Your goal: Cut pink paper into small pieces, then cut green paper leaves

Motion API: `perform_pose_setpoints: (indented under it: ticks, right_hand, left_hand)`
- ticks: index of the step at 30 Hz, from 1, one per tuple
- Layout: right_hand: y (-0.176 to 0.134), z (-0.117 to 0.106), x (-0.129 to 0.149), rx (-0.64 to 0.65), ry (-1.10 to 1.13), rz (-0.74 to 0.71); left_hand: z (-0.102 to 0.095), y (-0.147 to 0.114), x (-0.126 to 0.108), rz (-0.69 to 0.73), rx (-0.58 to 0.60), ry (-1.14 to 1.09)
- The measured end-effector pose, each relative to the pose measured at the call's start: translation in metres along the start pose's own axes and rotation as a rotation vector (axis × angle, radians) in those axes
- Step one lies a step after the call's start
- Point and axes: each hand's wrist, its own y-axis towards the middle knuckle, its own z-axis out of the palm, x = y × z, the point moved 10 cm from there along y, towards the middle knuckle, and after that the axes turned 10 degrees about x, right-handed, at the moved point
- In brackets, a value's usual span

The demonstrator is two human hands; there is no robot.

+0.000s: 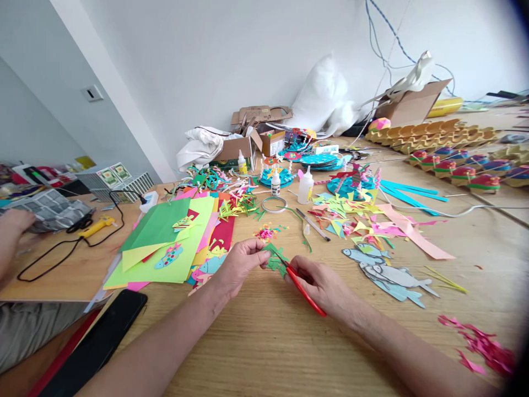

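Observation:
Between thumb and fingers, my left hand (pixel 247 263) pinches the edge of a green paper cutout (pixel 274 261), whose exact shape I cannot make out. Red-handled scissors (pixel 305 291) are in my right hand (pixel 317 278), and their blades lie against the green paper. Just beyond the cutout is a small heap of pink and orange paper bits (pixel 266 232). Paper fish (pixel 212 266) lie to the left of my left hand. Right of my right hand rest grey and blue paper fish (pixel 386 270).
Coloured paper sheets (pixel 155 245) are stacked at left, with a black phone (pixel 111 325) nearer me. Glue bottles (pixel 306 186), a tape roll (pixel 274 205) and paper scraps (pixel 351 207) lie beyond my hands. Another person's hand (pixel 19 220) is at far left, near a yellow glue gun (pixel 97 226).

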Motion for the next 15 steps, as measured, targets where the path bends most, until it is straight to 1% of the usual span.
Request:
perform_pose_setpoints:
  ticks: [6,15]
  right_hand:
    - [0.000,0.001,0.000,0.000,-0.008,-0.010]
    - [0.001,0.002,0.000,-0.030,-0.046,-0.040]
  left_hand:
    - [0.005,0.001,0.007,-0.020,0.036,-0.044]
    - [0.004,0.002,0.012,-0.041,0.059,-0.072]
